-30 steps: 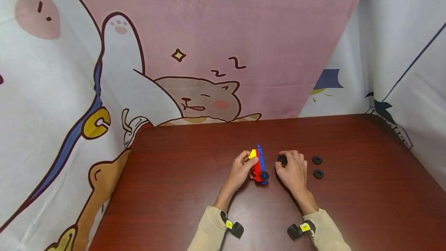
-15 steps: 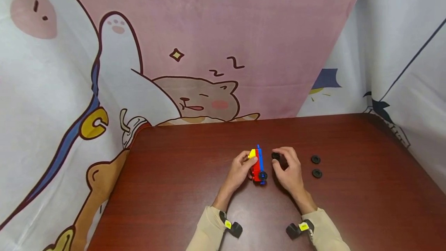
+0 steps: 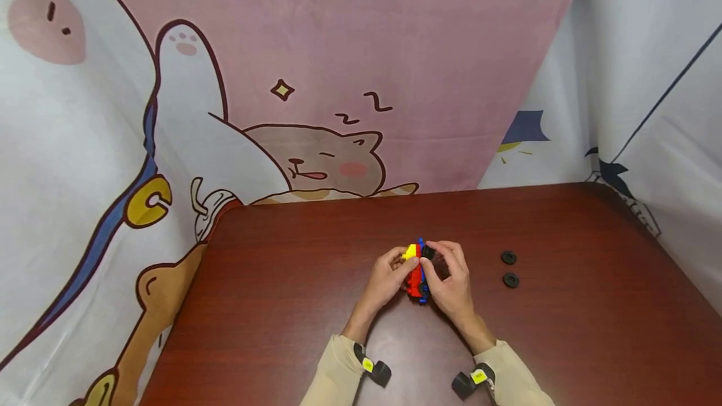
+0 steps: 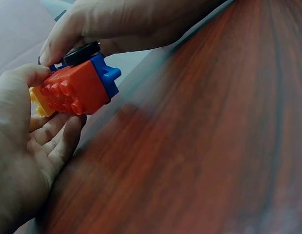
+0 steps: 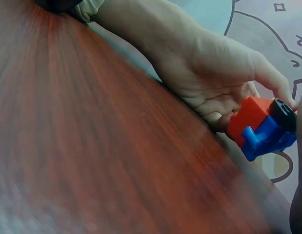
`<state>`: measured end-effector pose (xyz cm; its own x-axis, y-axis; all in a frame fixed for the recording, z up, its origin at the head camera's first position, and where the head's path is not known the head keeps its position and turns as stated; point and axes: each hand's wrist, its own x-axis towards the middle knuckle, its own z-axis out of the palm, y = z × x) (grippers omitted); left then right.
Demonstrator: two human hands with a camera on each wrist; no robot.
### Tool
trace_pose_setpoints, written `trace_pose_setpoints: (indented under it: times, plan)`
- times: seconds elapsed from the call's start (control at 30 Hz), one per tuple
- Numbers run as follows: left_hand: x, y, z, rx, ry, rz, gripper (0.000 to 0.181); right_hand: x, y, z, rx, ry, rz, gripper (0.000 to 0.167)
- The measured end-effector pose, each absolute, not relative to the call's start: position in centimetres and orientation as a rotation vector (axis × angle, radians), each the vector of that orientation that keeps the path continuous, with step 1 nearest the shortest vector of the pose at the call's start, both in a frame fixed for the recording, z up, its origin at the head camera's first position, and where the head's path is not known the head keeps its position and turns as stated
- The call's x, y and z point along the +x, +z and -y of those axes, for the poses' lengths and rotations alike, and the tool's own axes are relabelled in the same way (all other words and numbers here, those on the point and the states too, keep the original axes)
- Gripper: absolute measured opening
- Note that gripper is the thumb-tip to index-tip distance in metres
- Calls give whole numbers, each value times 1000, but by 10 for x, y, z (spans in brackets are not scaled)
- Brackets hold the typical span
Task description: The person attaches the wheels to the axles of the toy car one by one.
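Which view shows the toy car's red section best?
The left wrist: the red section is large, its studs plainly visible. The right wrist shows mainly one end; the head view, a small, partly covered strip.

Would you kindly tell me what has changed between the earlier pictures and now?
The right hand moved left, bringing its pinched black wheel to the far end of the toy car. Nothing was let go. The left hand still grips the car; two loose wheels remain on the table.
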<state>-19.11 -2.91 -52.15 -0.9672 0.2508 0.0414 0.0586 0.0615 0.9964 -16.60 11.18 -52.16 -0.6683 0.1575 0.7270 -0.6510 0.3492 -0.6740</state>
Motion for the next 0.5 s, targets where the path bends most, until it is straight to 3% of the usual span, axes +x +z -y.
trace_pose_setpoints:
  times: [0.5]
  plan:
    - [-188, -508, 38, 363, 2007, -2104, 29, -168, -522, -111, 519, 1403, 1891, 42]
